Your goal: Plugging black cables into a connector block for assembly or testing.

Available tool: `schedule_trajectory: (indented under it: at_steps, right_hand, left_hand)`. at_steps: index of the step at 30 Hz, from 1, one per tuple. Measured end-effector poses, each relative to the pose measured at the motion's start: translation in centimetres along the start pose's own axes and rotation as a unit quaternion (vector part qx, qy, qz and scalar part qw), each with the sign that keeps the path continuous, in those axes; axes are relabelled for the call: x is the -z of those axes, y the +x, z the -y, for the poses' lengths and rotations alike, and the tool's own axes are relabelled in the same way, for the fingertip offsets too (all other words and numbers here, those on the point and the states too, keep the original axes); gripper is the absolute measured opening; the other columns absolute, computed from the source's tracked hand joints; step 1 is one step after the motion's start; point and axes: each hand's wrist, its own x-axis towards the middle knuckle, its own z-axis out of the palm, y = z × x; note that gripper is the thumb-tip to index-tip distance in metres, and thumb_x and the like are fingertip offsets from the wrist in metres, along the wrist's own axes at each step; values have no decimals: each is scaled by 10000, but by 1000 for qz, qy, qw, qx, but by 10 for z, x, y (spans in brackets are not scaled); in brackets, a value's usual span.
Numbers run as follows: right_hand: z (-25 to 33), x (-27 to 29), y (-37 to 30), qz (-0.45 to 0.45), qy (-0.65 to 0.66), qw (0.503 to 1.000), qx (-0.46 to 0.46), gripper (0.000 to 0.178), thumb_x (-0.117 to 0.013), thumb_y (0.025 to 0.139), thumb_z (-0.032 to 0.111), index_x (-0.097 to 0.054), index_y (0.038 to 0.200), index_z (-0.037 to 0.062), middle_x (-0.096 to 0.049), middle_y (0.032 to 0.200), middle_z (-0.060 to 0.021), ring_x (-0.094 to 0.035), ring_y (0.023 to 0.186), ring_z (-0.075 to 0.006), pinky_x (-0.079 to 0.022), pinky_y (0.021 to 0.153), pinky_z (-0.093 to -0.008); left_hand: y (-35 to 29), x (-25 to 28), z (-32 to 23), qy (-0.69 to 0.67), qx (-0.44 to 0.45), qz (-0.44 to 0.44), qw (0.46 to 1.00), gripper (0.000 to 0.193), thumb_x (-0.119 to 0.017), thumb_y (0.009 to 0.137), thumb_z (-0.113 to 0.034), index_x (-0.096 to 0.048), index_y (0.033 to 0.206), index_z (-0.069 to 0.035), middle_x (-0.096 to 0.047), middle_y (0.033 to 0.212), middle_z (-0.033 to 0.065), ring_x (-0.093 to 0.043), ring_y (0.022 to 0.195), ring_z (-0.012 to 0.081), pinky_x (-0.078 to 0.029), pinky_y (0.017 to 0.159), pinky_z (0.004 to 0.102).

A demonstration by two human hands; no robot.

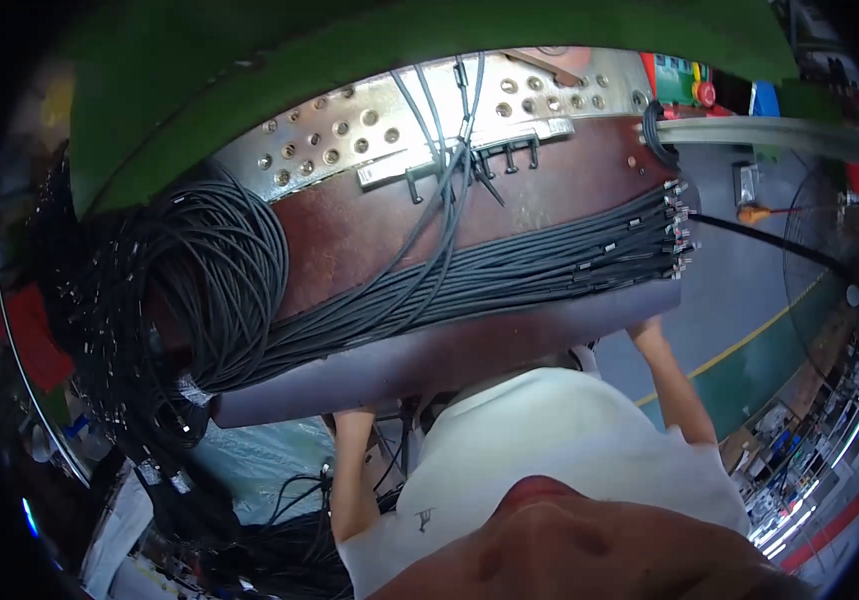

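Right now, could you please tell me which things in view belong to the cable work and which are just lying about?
Seemingly part of the job:
black cables
brown worktop
hooked metal bar

Apparently uninvolved:
fan
orange-handled item

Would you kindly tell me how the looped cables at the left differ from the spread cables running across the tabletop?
The looped cables curve round in stacked rings, whereas the spread cables run nearly straight, side by side. The looped cables lie toward the left end of the tabletop, while the spread cables reach its right end, finishing in small pale tips. Both are thin and dark.
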Motion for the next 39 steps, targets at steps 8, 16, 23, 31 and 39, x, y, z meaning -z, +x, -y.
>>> schedule_trajectory:
  at_steps: [8,16,23,31,39]
  right_hand:
    - [-13,-50,5,-185,155,969,57,258,-608,806,116,-599,1056,54,-588,1098,-166,-529,1055,-331,-408,899,-417]
    - [3,-38,11,-242,163,953,79,215,-621,737,38,-618,951,31,-613,986,-175,-550,955,-382,-434,831,-444]
    - [18,-12,14,-215,127,966,65,178,-605,771,79,-615,944,40,-615,939,-159,-559,917,-359,-437,810,-441]
    - [68,153,-17,166,180,913,327,236,-653,822,277,-643,898,53,-643,783,-106,-630,730,-297,-490,654,-367]
    - [189,178,153,-346,-64,819,453,419,-589,824,368,-564,1178,146,-621,1060,-89,-576,983,-273,-456,867,-382]
  left_hand:
    - [37,-40,32,108,-52,-64,991,265,-526,860,-229,-636,1024,-52,-621,1009,181,-578,953,353,-445,825,444]
    - [47,-56,45,269,-151,-141,941,242,-543,834,-199,-653,996,-57,-629,1010,157,-584,938,324,-451,808,427]
    - [50,-42,31,165,-86,-112,976,284,-567,824,-222,-636,1034,-44,-632,995,174,-584,941,352,-450,842,429]
    - [24,82,-89,-224,-371,202,878,361,-633,827,-192,-585,1145,-28,-579,1212,159,-561,1103,314,-449,918,379]
    - [84,86,-194,-3,-508,-215,834,715,-693,714,-400,-468,1282,-30,-409,1384,136,-393,1271,316,-294,1045,482]
